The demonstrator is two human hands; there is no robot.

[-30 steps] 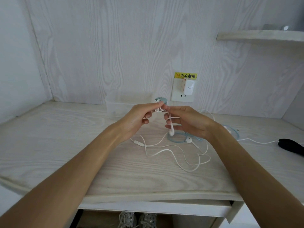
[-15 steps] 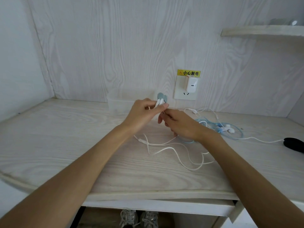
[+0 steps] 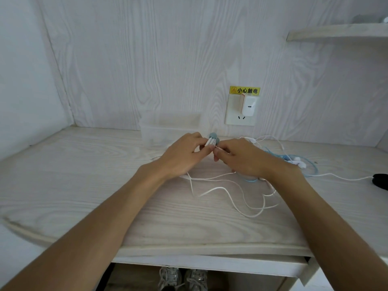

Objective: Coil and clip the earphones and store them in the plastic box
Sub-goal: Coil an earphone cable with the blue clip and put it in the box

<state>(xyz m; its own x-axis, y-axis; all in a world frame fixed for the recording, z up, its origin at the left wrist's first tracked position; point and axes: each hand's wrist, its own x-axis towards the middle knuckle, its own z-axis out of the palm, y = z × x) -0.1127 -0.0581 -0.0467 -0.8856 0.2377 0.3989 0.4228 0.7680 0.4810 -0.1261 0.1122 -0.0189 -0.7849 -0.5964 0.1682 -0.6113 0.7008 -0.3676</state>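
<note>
My left hand pinches a small grey-blue cable clip together with folded white earphone cable at the middle of the desk. Fingertip to fingertip with it, my right hand pinches the same white cable just below the clip. The rest of the white earphone cable trails loose in loops over the desk between my forearms. A clear plastic box stands against the back wall, just behind my left hand.
A second pair of earphones with a light blue cable lies tangled to the right. A black object sits at the right edge. A wall socket with a white charger is behind my hands. A shelf juts out upper right.
The dangling earbud that hung below my right hand is now gathered up at the clip. Both hands have closed in together around the clip and cable, lower over the desk.
</note>
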